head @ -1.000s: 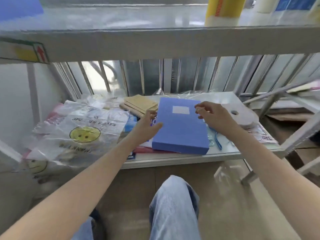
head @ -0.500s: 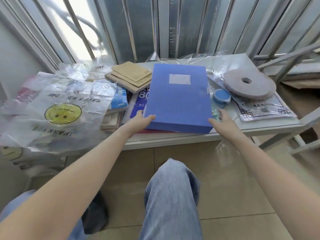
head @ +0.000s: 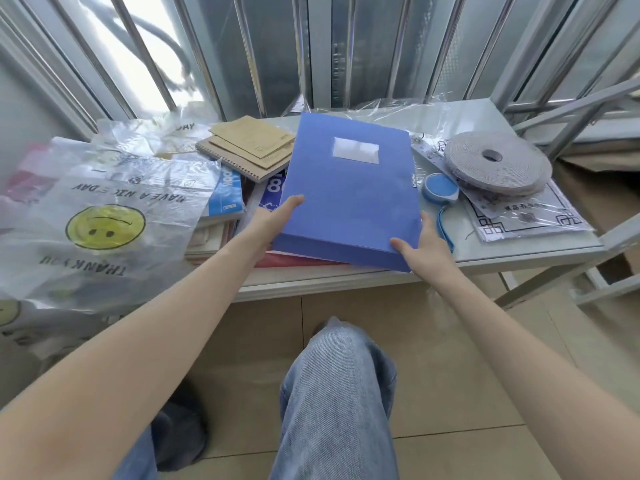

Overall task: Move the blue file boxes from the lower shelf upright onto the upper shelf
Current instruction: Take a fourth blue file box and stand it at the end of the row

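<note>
I had both hands on the blue file box (head: 349,188), which lay flat on the lower shelf (head: 519,252) with its white label window facing up and its near edge over the front of the shelf. My left hand (head: 273,221) gripped the near left corner, thumb laid along the top face and the other fingers hidden under the box. My right hand (head: 420,249) clasped the near right corner, thumb on the top near the front edge and fingers running up the right side. Whether the near edge had lifted clear of the things beneath it, I could not tell.

The box rested on a red folder (head: 294,260) and partly covered a dark blue booklet (head: 273,190). Just left of it sat a stack of 3 brown notebooks (head: 249,147), the lowest spiral bound, and beside those a light blue book (head: 225,195) on a pile of papers. Further left, a clear plastic bag (head: 104,216) with a yellow smiley face sprawled over the shelf's end.

To the right of the box, just beside my right hand, lay a round blue tape measure (head: 440,190) with its blue loop. Beyond it a grey roll of tape (head: 498,164) sat on a printed sheet in a clear sleeve (head: 530,216). Metal window bars (head: 304,50) stood behind the shelf. My knee in blue jeans (head: 336,386) was below, over the tiled floor (head: 460,393).
</note>
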